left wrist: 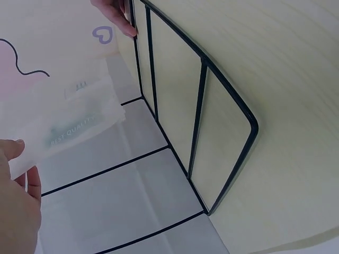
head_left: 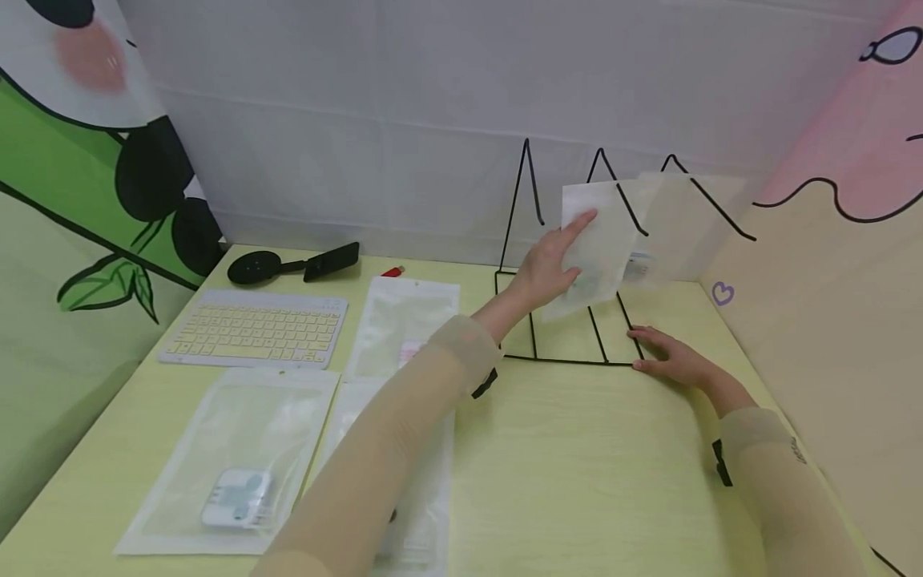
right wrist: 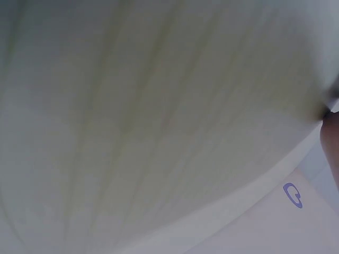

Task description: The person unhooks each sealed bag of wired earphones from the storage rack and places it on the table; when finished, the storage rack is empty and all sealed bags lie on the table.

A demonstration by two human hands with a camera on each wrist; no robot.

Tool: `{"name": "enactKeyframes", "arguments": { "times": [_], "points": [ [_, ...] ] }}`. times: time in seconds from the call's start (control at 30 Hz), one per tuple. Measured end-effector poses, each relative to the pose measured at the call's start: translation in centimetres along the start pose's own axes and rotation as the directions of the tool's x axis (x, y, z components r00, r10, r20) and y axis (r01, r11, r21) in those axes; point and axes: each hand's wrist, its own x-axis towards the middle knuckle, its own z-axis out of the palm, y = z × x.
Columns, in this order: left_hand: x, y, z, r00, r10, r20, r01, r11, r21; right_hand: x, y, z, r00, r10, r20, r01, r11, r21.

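At the back right of the pale yellow table [head_left: 548,481], a black wire rack [head_left: 570,361] stands with its bent uprights close to the white back wall, and the left hand [head_left: 551,268] pinches a white pouch [head_left: 606,232] among those uprights — the free leg of the middle one crosses in front of it. Lettering on the pouch reads "BEST QUALITY" in the left wrist view. A more see-through pouch [head_left: 695,216] shows just beyond it, beside the rightmost upright. The right hand [head_left: 674,358] holds the rack's front right corner between thumb and fingers. Left of the rack, a flat pouch with a small white case [head_left: 238,498] inside lies in front of a white keyboard [head_left: 255,328] — farther back are a black folding object [head_left: 288,265] and a small red item [head_left: 393,272].
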Motion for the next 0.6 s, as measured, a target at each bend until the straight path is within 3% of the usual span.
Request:
{"name": "enactKeyframes", "arguments": {
  "times": [0.23, 0.6],
  "points": [
    [-0.6, 0.4, -0.2, 0.996, 0.089, -0.032, -0.083, 0.985, 0.151, 0.0, -0.3, -0.2, 1.000, 0.009, 0.001, -0.009, 1.000, 0.013],
    [-1.6, 1.4, 0.0, 0.990, 0.136, -0.022, -0.121, 0.932, 0.341, -0.1, -0.2, 0.0, 1.000, 0.006, 0.007, -0.006, 1.000, 0.008]
  ]
}}
